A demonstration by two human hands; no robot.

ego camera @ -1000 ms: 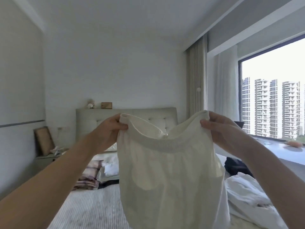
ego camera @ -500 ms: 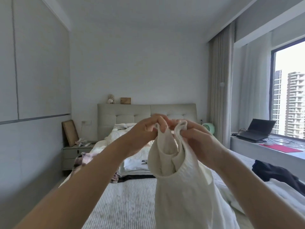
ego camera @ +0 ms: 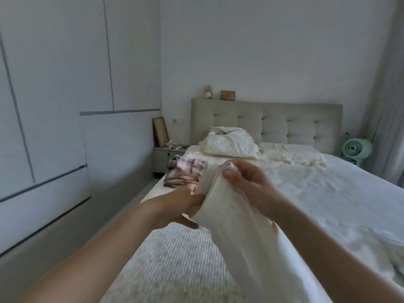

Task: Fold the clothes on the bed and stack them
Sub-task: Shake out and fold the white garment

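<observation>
Folding goes best over the bed (ego camera: pixel 317 193), whose wide middle lies open; its left edge drops to the floor, so keep inboard, short of the plaid pile (ego camera: pixel 185 173). Cream garment (ego camera: pixel 240 232) hangs doubled above the near-left part, right hand (ego camera: pixel 247 182) pinching its top, left hand (ego camera: pixel 185 206) gripping lower

Soft dim daylight, motion-blurred foreground, wide-angle bending at edges.

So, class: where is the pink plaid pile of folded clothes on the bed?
The pink plaid pile lies at the bed's left edge, just before the pillows and beside the nightstand.
</observation>
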